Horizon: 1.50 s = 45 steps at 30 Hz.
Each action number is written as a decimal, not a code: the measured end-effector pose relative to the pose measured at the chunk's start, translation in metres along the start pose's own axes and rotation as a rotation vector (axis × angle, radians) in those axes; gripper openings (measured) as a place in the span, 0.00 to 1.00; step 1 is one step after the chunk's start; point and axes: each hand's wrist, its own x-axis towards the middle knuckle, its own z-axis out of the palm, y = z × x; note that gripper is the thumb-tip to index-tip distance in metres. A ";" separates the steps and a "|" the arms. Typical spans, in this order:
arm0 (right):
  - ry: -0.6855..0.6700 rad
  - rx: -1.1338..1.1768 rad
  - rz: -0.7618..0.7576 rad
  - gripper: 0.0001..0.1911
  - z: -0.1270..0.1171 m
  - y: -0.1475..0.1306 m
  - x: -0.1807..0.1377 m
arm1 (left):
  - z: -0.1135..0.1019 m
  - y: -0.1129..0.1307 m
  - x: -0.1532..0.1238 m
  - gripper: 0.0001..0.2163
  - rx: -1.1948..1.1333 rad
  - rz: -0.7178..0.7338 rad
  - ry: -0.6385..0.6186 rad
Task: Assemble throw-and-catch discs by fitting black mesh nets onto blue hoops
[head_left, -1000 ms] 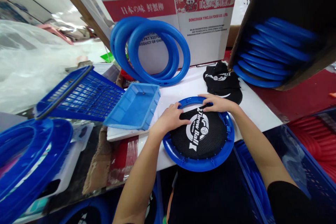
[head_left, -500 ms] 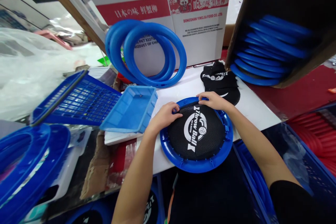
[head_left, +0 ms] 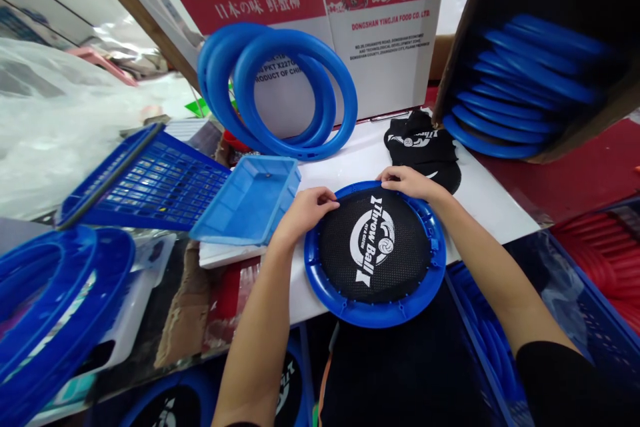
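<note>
A black mesh disc (head_left: pixel 407 267) printed "Throw Ball" lies inside a blue plastic ring (head_left: pixel 374 315) at the front edge of the white tabletop. At the disc's upper left edge, my left hand (head_left: pixel 309 210) is closed, thumb and fingertips pinching the mesh by the rim. My right hand (head_left: pixel 409 182) pinches the mesh at the top edge, its fingers over the ring. Just beyond that hand, more black printed mesh discs (head_left: pixel 417 147) lie in a loose pile.
Blue rings (head_left: pixel 346 103) lean against a white carton (head_left: pixel 380 73). A light-blue tray (head_left: pixel 245 203) and a blue basket (head_left: pixel 150 180) are on the left. At right, a tilted cardboard box (head_left: pixel 450 73) holds stacked blue rings (head_left: pixel 500 140); red rings (head_left: pixel 600 267) fill a crate below.
My left hand has shifted slightly up and left along the rim, fingers drawn closer together. My right hand stays at the top edge. The whole view has tilted a little.
</note>
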 end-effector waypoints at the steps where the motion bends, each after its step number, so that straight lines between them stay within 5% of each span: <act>1: -0.004 0.003 -0.008 0.10 0.000 0.001 0.000 | -0.001 -0.001 0.000 0.05 -0.012 0.001 -0.017; 18: -0.034 -0.018 -0.056 0.11 -0.005 0.000 -0.001 | -0.010 0.004 -0.007 0.08 0.112 0.142 -0.119; 25: -0.032 -0.020 -0.062 0.11 -0.005 0.000 -0.003 | -0.008 0.000 -0.008 0.10 0.049 0.084 -0.127; 36: -0.046 0.015 -0.077 0.12 -0.004 -0.001 -0.004 | -0.006 0.010 -0.011 0.10 0.256 0.085 0.011; 45: -0.023 -0.106 -0.140 0.08 0.001 -0.001 -0.003 | -0.003 0.014 -0.011 0.09 0.173 -0.060 0.018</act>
